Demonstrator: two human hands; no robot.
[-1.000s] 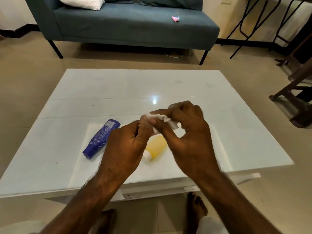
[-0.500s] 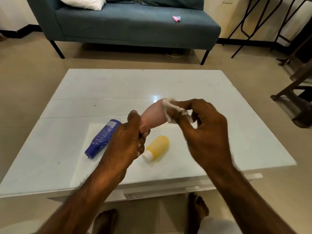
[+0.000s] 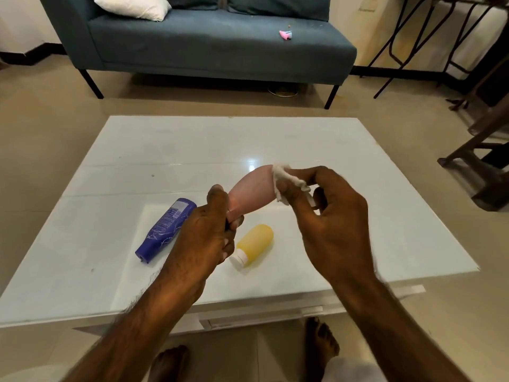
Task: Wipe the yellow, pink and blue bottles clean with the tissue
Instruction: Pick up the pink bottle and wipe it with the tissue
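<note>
My left hand [image 3: 205, 238] grips the cap end of a pink bottle [image 3: 253, 190], holding it tilted up and away above the table. My right hand [image 3: 327, 216] pinches a crumpled white tissue [image 3: 286, 179] against the bottle's far end. On the white table [image 3: 192, 150] lies a blue bottle [image 3: 165, 228], left of my left hand, cap toward me. A yellow bottle [image 3: 256, 242] with a white cap lies on its side just below the pink one, between my hands.
A blue-grey sofa [image 3: 209, 42] with a white cushion [image 3: 135, 6] and a small pink object [image 3: 285, 35] stands beyond the table. Dark wooden furniture legs [image 3: 479, 161] stand to the right. My bare feet show under the table's near edge.
A second ago both hands were bunched together over the tissue, hiding the pink bottle. The right hand has since slid the tissue out to the bottle's far end, leaving its pink body in sight.
</note>
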